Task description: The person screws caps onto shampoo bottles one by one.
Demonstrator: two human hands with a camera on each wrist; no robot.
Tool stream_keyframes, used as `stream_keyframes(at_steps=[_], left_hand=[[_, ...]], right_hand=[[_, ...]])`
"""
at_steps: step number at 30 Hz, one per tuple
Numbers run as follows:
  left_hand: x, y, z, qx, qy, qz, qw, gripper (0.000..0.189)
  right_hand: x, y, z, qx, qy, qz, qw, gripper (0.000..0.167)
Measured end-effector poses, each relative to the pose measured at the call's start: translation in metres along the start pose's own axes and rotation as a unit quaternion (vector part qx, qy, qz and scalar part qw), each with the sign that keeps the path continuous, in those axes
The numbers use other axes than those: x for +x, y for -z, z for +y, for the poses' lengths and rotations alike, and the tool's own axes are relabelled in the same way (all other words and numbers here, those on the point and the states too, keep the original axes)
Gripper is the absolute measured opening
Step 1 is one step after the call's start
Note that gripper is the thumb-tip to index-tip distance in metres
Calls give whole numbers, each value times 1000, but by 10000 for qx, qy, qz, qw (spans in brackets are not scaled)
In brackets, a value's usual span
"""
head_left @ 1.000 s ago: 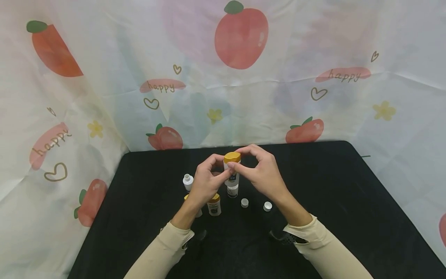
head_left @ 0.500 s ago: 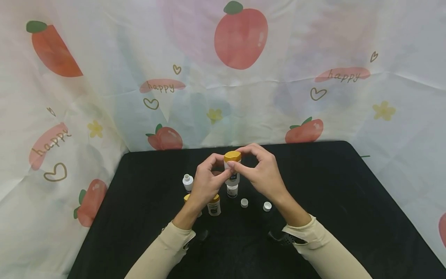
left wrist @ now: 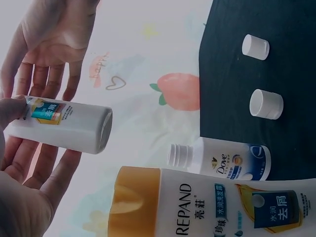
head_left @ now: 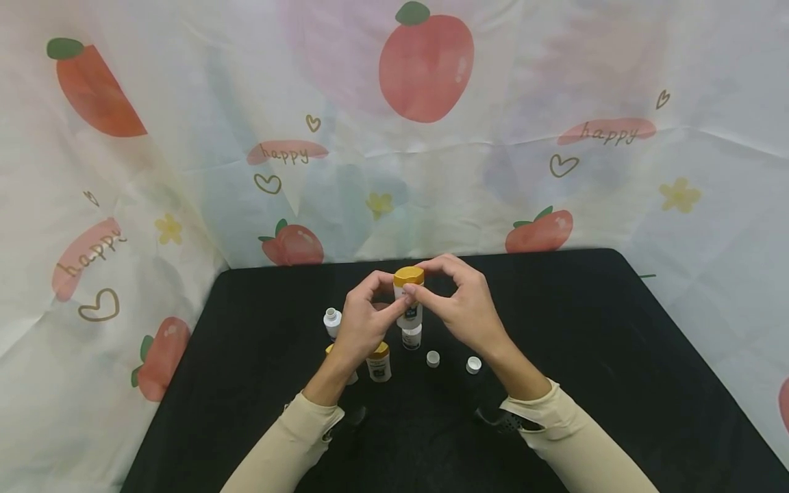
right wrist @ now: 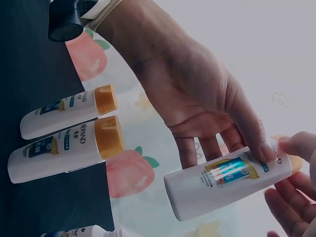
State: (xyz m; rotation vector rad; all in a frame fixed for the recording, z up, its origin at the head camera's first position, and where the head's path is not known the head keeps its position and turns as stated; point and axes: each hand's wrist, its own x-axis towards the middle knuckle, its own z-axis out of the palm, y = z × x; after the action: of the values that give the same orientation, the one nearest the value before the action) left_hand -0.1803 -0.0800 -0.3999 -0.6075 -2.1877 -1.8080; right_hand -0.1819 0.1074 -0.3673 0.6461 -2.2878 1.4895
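Observation:
Above the table both hands hold a white shampoo bottle (head_left: pixel 414 315) with a gold cap (head_left: pixel 409 275), upright in the head view. My left hand (head_left: pixel 365 316) grips it from the left, thumb across its front. From the other side my right hand (head_left: pixel 465 301) pinches its upper part, the thumb just below the cap. The right wrist view shows the bottle's labelled face (right wrist: pixel 232 173) between both hands. Two matching shampoo bottles (right wrist: pixel 74 143) stand on the table, partly hidden behind my left forearm in the head view.
An uncapped white bottle (head_left: pixel 333 320) stands left of my left hand. Another small white bottle (head_left: pixel 411 337) stands beyond the held one. An uncapped Dove bottle (left wrist: pixel 222 159) shows in the left wrist view. Two white caps (head_left: pixel 433 359) lie on the black table (head_left: pixel 585 329).
The held shampoo bottle has shifted very slightly to the left. Both hands keep the same hold, and the things on the table have not moved.

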Motion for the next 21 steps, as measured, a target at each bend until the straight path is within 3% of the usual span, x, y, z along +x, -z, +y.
stream_keyframes(at_steps=[13,21], left_hand=[[1,1,3,-111,136,96,9998,28],[2,4,5,-244,173,-62,9995,23]], right_hand=[[0,1,6,218,8,-120,9997,25],[-1,1,7,342,106,4,9994,20]])
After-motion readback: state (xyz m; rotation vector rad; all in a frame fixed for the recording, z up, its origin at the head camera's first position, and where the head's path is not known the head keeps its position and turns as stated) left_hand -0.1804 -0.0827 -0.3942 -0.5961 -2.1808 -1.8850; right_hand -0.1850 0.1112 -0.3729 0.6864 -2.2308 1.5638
